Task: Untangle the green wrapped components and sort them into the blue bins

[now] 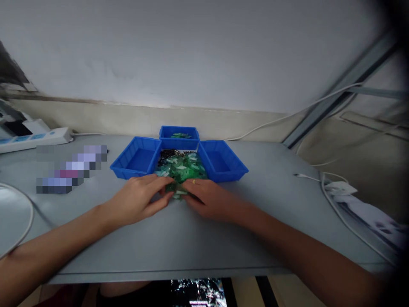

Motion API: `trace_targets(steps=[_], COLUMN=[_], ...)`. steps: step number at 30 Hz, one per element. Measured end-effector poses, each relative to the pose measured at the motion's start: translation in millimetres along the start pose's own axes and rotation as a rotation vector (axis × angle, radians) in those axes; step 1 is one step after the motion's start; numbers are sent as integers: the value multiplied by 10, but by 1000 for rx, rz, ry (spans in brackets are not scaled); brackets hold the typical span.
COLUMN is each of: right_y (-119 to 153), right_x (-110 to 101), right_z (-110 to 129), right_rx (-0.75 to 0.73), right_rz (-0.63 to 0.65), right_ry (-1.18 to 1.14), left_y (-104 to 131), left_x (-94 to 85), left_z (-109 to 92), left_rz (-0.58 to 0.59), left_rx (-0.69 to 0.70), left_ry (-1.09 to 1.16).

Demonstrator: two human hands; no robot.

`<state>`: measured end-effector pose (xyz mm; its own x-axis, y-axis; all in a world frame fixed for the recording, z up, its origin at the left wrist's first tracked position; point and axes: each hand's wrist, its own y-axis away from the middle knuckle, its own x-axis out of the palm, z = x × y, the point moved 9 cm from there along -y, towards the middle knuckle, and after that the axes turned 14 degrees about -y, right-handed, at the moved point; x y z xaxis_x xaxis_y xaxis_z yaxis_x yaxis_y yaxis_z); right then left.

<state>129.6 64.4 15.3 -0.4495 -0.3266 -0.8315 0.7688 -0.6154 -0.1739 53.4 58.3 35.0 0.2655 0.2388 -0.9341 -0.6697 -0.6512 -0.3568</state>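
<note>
A heap of small, shiny green translucent pieces lies on the grey table between the blue bins, with dark pieces at its far side. My left hand reaches the near edge of the heap, thumb and fingers bent around a green piece. From the other side my right hand, with a yellow ring on one finger, is closed at the same spot, its fingertips on green pieces. Both hands nearly meet there, and the fingertips partly hide what they grip. The exact kind of piece is too small to tell.
Blue bins stand left and right of the heap. A third blue bin behind holds some green pieces. A power strip, a blurred-out object, white cables and a metal frame bar surround the workspace.
</note>
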Motion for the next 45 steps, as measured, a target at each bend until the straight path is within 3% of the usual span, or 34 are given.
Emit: trace_targets(steps=[7, 23, 35, 45], right_y=[-6, 9, 58, -8], right_x=[-4, -179, -317, -184], right_z=[-19, -142, -263, -59], right_rx=[36, 113, 276, 48], right_rz=[11, -147, -282, -166], right_ry=[-54, -126, -191, -138], left_y=[1, -9, -12, 0], left_x=[24, 93, 95, 121], left_z=[34, 30, -44, -95], left_rz=[11, 84, 123, 135], left_rx=[-6, 2, 45, 79], left_ry=[-8, -61, 122, 240])
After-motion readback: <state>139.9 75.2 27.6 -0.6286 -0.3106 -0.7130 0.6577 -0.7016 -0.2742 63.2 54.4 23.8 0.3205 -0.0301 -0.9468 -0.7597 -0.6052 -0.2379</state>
